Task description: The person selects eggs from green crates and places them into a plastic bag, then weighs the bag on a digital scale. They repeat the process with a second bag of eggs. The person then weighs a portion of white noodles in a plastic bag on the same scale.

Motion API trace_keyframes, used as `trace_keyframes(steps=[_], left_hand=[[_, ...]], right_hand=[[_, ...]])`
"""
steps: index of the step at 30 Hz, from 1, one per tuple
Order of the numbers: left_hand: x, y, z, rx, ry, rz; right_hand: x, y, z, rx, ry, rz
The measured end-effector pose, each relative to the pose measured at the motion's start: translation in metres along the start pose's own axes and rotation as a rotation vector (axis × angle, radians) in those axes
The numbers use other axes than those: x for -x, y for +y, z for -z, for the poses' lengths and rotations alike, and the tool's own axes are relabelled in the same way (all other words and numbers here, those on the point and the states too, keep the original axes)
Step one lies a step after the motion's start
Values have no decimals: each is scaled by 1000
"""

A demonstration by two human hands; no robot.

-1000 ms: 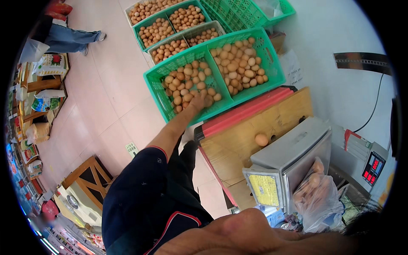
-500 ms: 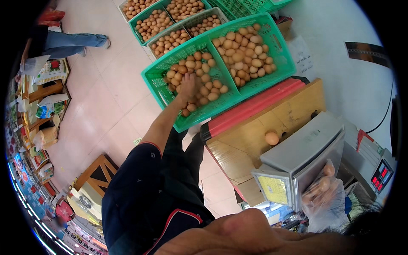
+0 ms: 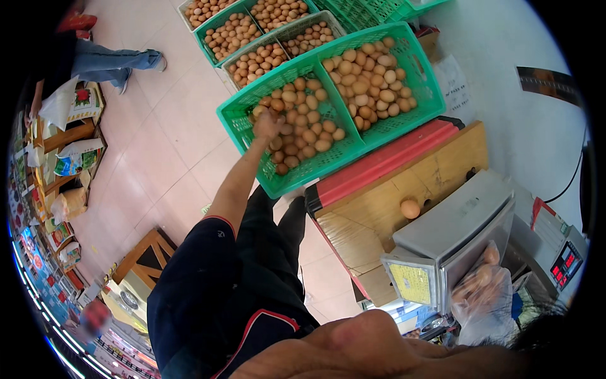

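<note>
My left hand (image 3: 268, 125) reaches down into the left compartment of a large green plastic crate (image 3: 287, 184), among loose brown eggs (image 3: 308, 120). Its fingers look apart and touch the eggs near the crate's left side, the thumb stretched toward the divider; the fingertips are partly hidden and slightly blurred. Across the divider, the right compartment holds many more eggs (image 3: 379, 81). My right hand is out of sight.
A single egg (image 3: 409, 208) lies on the wooden counter (image 3: 360, 230) beside a grey scale (image 3: 451, 218). A clear bag of eggs (image 3: 481, 284) rests behind it. More egg crates (image 3: 222, 58) stand beyond the green one. A person in jeans (image 3: 117, 61) is at far left.
My left hand has moved left within the compartment, from the middle eggs to those near the crate's left side. The view has shifted slightly.
</note>
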State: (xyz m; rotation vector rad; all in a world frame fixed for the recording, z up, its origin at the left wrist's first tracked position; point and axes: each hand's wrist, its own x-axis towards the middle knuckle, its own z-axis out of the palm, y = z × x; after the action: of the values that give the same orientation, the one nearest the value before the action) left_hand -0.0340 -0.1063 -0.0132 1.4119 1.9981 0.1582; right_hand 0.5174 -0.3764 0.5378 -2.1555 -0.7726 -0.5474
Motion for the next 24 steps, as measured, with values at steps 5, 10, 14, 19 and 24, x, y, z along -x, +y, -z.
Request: trace_keyframes(steps=[5, 10, 14, 19, 24], left_hand=[[-19, 2, 9, -270, -194, 95], [-28, -29, -20, -210, -190, 115], [-43, -73, -33, 125, -14, -127], [21, 18, 22, 1282, -355, 114], [123, 108, 86, 1374, -848, 129]], right_hand=[[-7, 8, 22, 35, 29, -21], [-31, 16, 40, 70, 60, -40], [-50, 50, 50, 171, -44, 26], [-20, 7, 38, -438, 17, -236], [-11, -6, 46, -489, -99, -234]])
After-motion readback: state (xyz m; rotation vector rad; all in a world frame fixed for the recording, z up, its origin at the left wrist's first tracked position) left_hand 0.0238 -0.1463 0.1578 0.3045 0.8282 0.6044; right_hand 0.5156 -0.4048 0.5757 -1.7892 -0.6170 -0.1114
